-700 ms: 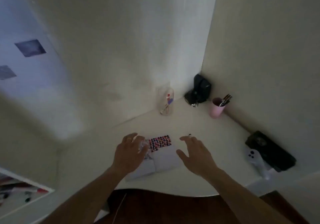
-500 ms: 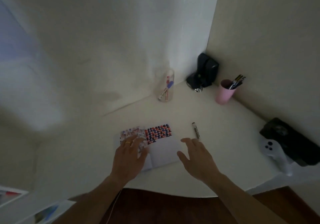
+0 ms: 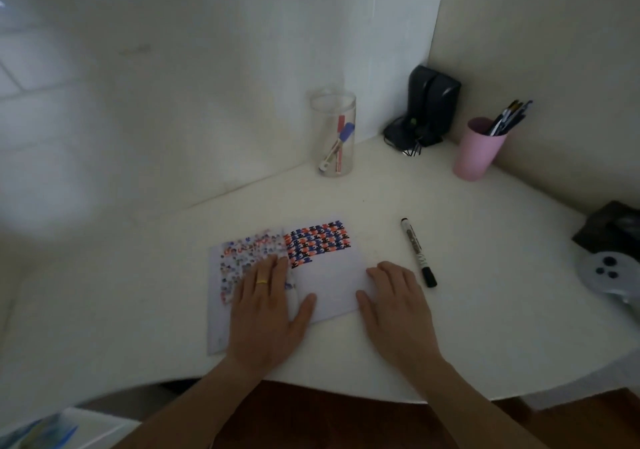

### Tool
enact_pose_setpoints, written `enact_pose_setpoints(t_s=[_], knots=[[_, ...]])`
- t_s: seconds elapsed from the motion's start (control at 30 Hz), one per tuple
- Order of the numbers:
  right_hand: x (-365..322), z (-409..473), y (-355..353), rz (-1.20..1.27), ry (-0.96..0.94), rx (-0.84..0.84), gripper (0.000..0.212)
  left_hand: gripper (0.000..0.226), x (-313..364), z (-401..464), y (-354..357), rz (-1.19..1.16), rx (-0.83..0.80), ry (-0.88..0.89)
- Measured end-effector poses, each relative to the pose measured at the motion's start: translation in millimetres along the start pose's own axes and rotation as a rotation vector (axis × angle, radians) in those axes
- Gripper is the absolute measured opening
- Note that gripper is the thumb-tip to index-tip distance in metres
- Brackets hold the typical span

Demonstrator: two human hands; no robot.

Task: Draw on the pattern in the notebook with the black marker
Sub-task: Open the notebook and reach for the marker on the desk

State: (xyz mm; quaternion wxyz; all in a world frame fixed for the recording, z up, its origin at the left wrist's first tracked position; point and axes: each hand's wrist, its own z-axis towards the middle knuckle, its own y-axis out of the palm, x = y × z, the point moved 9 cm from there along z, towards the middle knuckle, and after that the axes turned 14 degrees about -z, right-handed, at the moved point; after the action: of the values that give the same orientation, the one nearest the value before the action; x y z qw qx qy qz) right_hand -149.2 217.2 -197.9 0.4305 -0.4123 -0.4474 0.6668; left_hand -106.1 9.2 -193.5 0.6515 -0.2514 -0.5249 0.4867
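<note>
An open notebook [image 3: 332, 275] lies on the white desk [image 3: 485, 310]. A red, blue and black pattern [image 3: 318, 242] fills the top of its right page, and fainter colours show on the left page. My left hand [image 3: 268, 310], with a gold ring, lies flat on the left page, fingers spread. My right hand [image 3: 398, 303] rests palm down on the notebook's right edge and holds nothing. A capped black marker [image 3: 417, 251] lies on the desk just right of my right hand, apart from it.
A clear cylinder [image 3: 334, 133] with markers stands at the back by the wall. A black device [image 3: 426, 109] sits in the corner beside a pink cup [image 3: 476, 150] of pens. A white controller [image 3: 609, 272] and a dark object [image 3: 613, 226] lie at the right edge.
The camera has tilted down and the desk now fills more of the view. Both hands have come down flat onto the notebook. The marker has not moved.
</note>
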Motion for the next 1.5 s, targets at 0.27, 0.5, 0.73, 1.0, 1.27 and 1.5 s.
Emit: enact_pose_setpoints(t_s=[0.27, 0.5, 0.73, 1.0, 1.27, 1.5], knots=[[-5.4, -9.2, -3.5, -0.072, -0.023, 0.066, 0.04, 0.077, 6.6, -12.7, -5.8, 0.033, 0.099, 0.005], [-5.7, -13.4, 3.0, -0.088, -0.029, 0.067, 0.039, 0.068, 3.9, -16.9, -6.1, 0.013, 0.134, 0.043], [-10.7, -24.1, -9.7, -0.071, 0.001, 0.073, 0.035, 0.046, 18.3, -30.4, -17.1, -0.053, 0.152, 0.178], [-12.0, -17.8, -10.4, -0.1, 0.014, 0.098, 0.032, 0.035, 16.2, -26.5, -11.3, -0.076, 0.158, 0.242], [2.8, -9.5, -21.8, -0.144, -0.025, 0.256, 0.031, 0.029, 12.7, -21.8, -5.8, -0.061, 0.138, 0.261], [41.0, 44.6, -32.5, -0.539, 0.174, 0.177, 0.032, 0.024, 10.3, -17.3, -0.1, -0.019, 0.099, 0.249]])
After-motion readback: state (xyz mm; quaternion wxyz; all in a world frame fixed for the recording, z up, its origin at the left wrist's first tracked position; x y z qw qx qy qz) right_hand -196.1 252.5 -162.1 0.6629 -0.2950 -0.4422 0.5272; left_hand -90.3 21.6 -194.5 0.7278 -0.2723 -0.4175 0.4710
